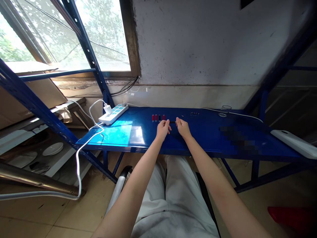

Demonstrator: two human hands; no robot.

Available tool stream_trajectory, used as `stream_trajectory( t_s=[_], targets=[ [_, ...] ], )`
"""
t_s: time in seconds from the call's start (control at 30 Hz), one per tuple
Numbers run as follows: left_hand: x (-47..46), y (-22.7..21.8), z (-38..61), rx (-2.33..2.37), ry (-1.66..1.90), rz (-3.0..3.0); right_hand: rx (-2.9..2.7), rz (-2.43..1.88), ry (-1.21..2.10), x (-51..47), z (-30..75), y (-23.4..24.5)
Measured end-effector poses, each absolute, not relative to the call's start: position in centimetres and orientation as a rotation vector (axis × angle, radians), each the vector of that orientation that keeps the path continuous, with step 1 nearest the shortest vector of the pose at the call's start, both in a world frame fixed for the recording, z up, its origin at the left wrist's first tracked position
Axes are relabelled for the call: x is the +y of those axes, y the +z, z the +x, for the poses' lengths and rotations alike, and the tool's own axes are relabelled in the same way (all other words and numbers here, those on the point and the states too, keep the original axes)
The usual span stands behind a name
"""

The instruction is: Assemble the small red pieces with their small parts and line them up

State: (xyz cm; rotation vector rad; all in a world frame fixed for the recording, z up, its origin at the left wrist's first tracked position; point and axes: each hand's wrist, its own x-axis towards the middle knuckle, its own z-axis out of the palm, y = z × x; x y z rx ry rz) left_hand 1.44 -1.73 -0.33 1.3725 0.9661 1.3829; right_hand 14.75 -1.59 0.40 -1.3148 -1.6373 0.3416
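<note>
My left hand [162,129] and my right hand [182,128] are close together over the blue tabletop [200,138], both with fingers closed. Between them runs a short, thin dark rod [172,122]; each hand pinches one end, and the fingers hide those ends. Just behind my left hand, small red cylinders [156,118] and a black cylinder [159,117] stand in a row. A tiny light-coloured piece [182,115] lies behind my right hand. Farther right, several tiny pieces [194,114] form a row, too small to name.
A white power strip [114,114] with a plugged-in charger sits at the table's left. A clear glass [225,111] stands at the back right, near a white cable. A blurred dark object [237,140] and a white flat device [294,142] lie right. Blue posts [86,46] frame the table.
</note>
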Motion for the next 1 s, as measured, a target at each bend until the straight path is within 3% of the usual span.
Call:
stream_trajectory(
  t_s=[1.0],
  targets=[
    [-1.77,-0.15,1.18,1.101,1.495,1.278,-1.591,-1.208,0.382,-1.25,14.88,0.01]
  ],
)
